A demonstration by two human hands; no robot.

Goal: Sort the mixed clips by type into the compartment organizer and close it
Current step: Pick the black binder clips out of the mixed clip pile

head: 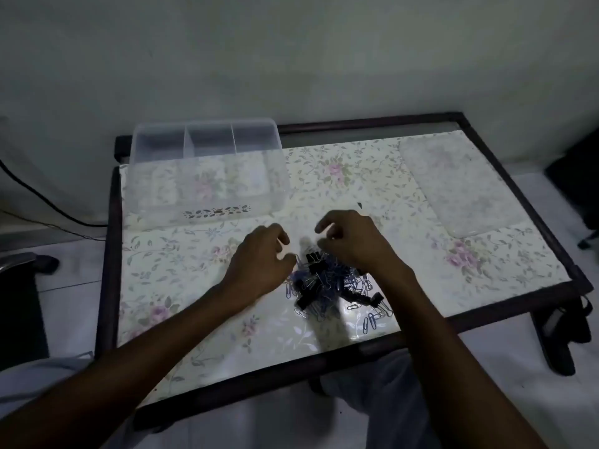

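Mixed clips [330,288] — blue paper clips and black binder clips — lie heaped at centre frame on the floral tabletop [356,176]; the left hand [259,260] and right hand [351,241] hover over the heap, fingers loosely curled, holding nothing I can make out; the clear compartment organizer [207,170] stands open at upper left, its lid [453,186] at upper right; no readable writing.
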